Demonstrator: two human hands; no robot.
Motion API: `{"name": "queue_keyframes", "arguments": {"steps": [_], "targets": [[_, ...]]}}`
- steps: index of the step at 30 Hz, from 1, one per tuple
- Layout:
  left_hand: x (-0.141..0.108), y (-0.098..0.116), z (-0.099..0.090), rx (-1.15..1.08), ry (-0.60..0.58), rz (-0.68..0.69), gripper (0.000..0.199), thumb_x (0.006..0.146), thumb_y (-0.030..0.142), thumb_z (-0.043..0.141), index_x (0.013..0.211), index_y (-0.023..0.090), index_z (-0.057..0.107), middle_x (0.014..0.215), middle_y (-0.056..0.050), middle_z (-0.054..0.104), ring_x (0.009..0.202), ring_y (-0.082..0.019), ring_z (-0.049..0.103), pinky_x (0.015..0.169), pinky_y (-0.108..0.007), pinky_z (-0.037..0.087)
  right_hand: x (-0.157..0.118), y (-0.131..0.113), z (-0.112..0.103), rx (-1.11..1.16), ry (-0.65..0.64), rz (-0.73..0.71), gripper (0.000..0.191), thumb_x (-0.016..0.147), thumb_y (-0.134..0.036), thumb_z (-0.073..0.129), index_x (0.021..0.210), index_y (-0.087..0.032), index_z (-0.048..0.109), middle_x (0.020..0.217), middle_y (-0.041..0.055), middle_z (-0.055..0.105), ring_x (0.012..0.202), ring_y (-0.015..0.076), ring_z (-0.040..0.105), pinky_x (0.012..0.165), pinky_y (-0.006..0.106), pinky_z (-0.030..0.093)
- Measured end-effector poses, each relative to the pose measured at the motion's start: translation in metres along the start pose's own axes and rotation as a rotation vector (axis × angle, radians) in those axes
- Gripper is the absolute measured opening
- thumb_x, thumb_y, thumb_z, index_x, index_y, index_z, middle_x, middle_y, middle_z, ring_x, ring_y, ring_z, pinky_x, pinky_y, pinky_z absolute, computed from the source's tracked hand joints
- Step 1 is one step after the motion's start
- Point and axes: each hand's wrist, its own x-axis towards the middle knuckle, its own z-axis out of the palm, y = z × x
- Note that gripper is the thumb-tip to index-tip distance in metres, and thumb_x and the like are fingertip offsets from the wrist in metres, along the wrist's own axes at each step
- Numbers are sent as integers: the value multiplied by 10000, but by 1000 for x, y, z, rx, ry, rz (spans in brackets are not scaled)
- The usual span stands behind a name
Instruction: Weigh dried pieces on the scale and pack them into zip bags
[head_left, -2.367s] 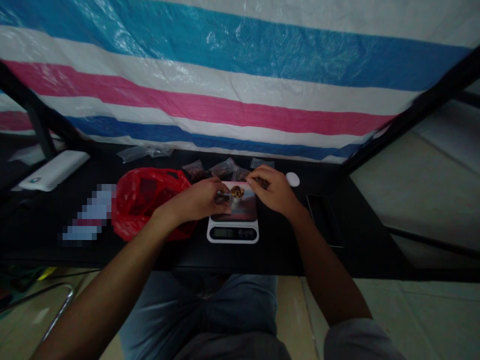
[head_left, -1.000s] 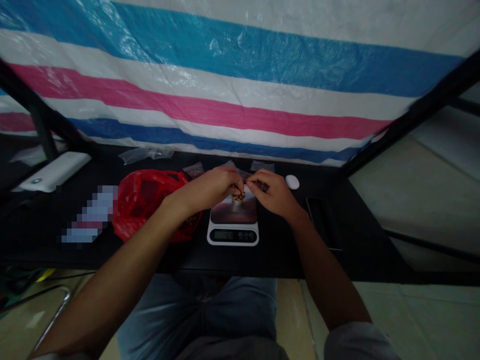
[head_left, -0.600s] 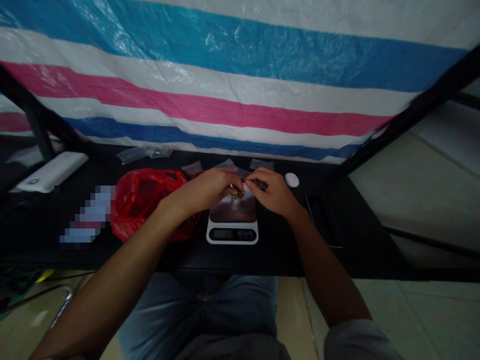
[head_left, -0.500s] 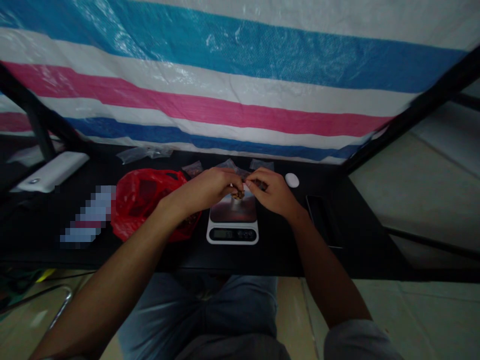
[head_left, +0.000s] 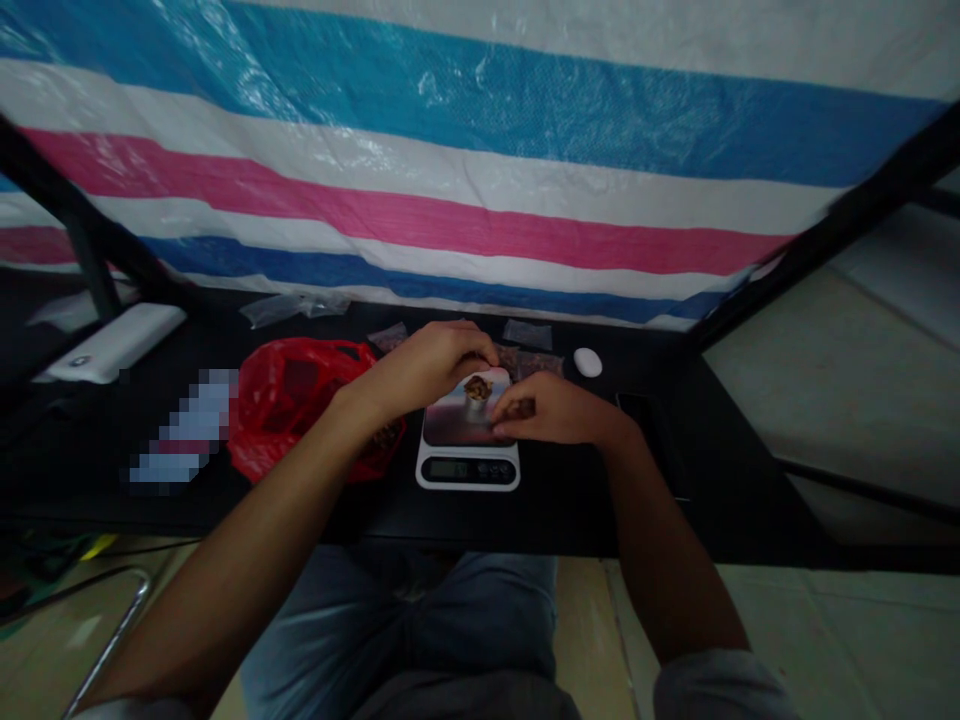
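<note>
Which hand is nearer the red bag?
Left. The left hand is right of the red bag, its forearm passing over it; the right hand is farther right, at the scale's right edge.

Dim light, white glare on striped sheeting — mostly upper left, pixelated patch at left

Striped plastic sheet behind, small white oval object near a dark flat device

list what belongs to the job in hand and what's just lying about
Likely job-related:
flat white digital scale
small pale cup heaped with brown pieces
red plastic bag
clear plastic packets

Apparently lying about:
white oval object
long white rounded block
</note>
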Motion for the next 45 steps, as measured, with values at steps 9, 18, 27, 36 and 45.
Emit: {"name": "queue_keyframes", "arguments": {"steps": [9,18,27,36,45], "targets": [[6,-5,11,11,-81,-103,121,897,101,689,953,171,770,946,-46,807,844,-189,729,751,-266,474,3,-4,4,-98,-84,67,137,857,-201,690,835,-151,816,636,-28,623,582,97,483,603,258,334],[8,-4,15,-43,-65,-161,123,906,161,699,1009,171,764,927,-39,819,832,-193,748,731,-257,486,2,-3,2,-115,-39,31,135,866,-235,710,883,-149,813,586,-56,516,564,91,438,578,260,302],[0,1,3,29,-15,-152,227,989,279,574,1043,185,774,1005,-44,811,915,-208,736,788,-284,483,3,1,6,-150,-70,8,118,842,-185,704,788,-161,807,581,-54,533,545,85,434,550,253,298],[-31,-12,1,-105,69,-222,262,1001,352,577,1000,178,773,951,-24,796,858,-190,713,770,-273,477,14,4,9,-32,404,-20,186,903,-307,667,916,-163,783,720,1,662,620,125,517,575,258,354],[-54,-13,5,-192,119,-291,287,1008,391,573,1028,185,772,1015,-42,799,933,-212,722,842,-288,504,23,8,15,-45,439,-74,183,965,-279,616,941,-175,765,876,37,757,751,159,630,689,281,453]]}}
